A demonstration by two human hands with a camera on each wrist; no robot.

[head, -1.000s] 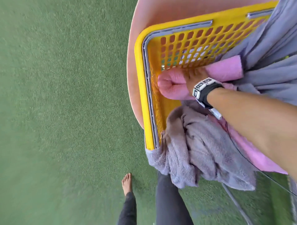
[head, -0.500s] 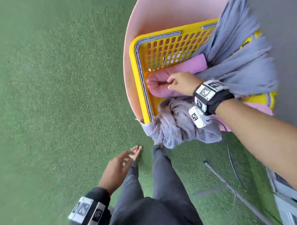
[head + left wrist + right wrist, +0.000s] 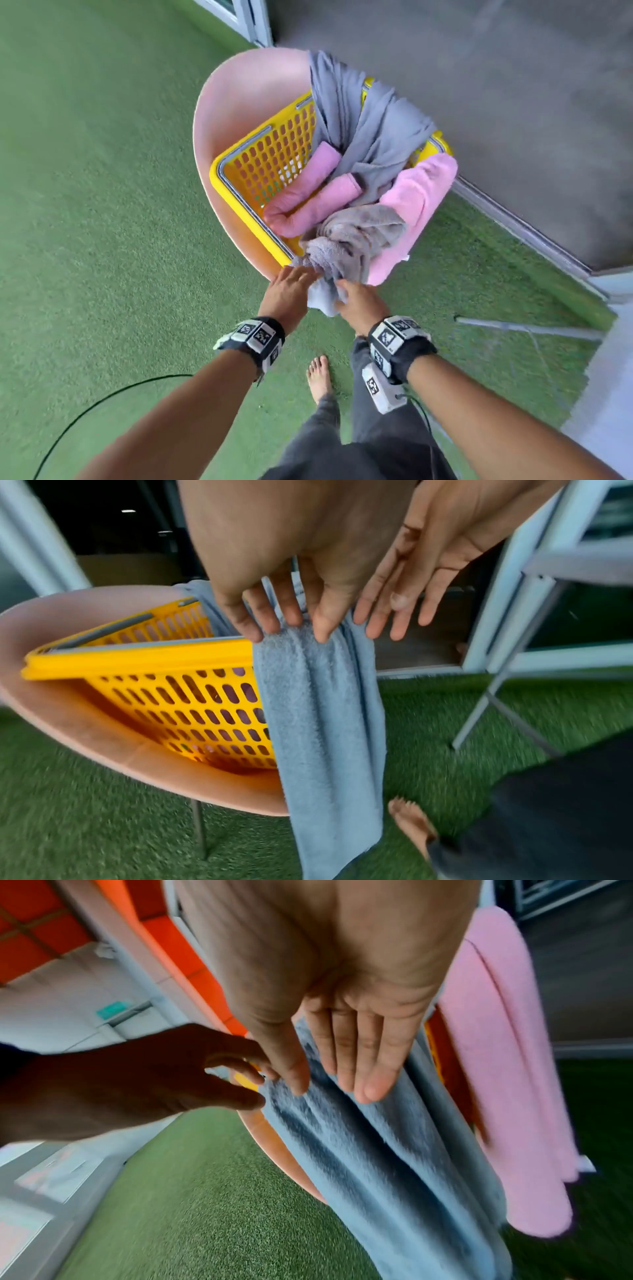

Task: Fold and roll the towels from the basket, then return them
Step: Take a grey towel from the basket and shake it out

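Observation:
A yellow perforated basket [image 3: 236,198] [image 3: 137,656] stands on a pink chair [image 3: 233,102] [image 3: 103,737]. Two rolled pink towels [image 3: 308,202] lie inside it. A crumpled grey terry towel [image 3: 356,236] [image 3: 318,710] [image 3: 377,1150] hangs over the basket's near corner. My left hand [image 3: 301,274] [image 3: 284,626] touches the top of the hanging part with its fingertips. Beside it, my right hand [image 3: 342,291] [image 3: 335,1080] lies on the same towel with straight fingers. A thin grey cloth [image 3: 370,123] drapes over the far rim. An unrolled pink towel [image 3: 421,195] [image 3: 514,1069] hangs over the right side.
Green artificial turf [image 3: 102,205] covers the floor around the chair. Grey flooring [image 3: 496,102] lies behind a metal threshold [image 3: 513,222]. A thin metal frame leg [image 3: 527,329] stands at the right. A black cable [image 3: 102,401] curves at the lower left. My bare foot [image 3: 318,377] is just below the chair.
My right hand left the rolled pink towel in the basket and moved to the grey towel's hanging end. My left hand rose to the same towel. The view pulled back.

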